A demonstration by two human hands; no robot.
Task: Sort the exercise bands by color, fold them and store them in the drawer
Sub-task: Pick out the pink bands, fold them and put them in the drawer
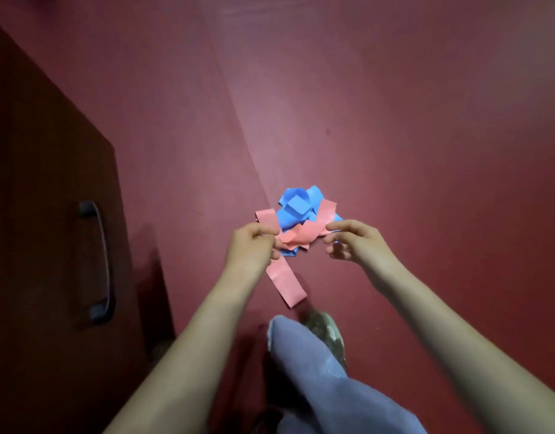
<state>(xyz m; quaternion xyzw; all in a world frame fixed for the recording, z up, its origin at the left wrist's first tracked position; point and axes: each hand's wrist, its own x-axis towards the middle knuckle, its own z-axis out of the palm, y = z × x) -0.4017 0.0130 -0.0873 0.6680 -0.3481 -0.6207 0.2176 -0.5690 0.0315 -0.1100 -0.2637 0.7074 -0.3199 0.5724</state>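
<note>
Pile (296,223) of blue bands (296,208) and pink ones on the floor (395,120). Left hand (254,242), at the pile's left edge, pinches 1 pink band (285,283). Right hand (354,242), at the pile's right edge, fingers loosely spread; grip cannot be told. Drawer (50,183) left of the pile.

1. I get a dim feed — the red floor (301,136) is brightest mid-frame and darkens toward every corner.
2. The cabinet (50,183) on the left sits nearly in shadow, which spills onto the floor beside it.
3. Everything is soft; the pink band (285,283) and blue bands (296,206) lack crisp edges.
4. Wide-angle stretch bends the edges — the forearms (207,339) balloon at the bottom.
</note>
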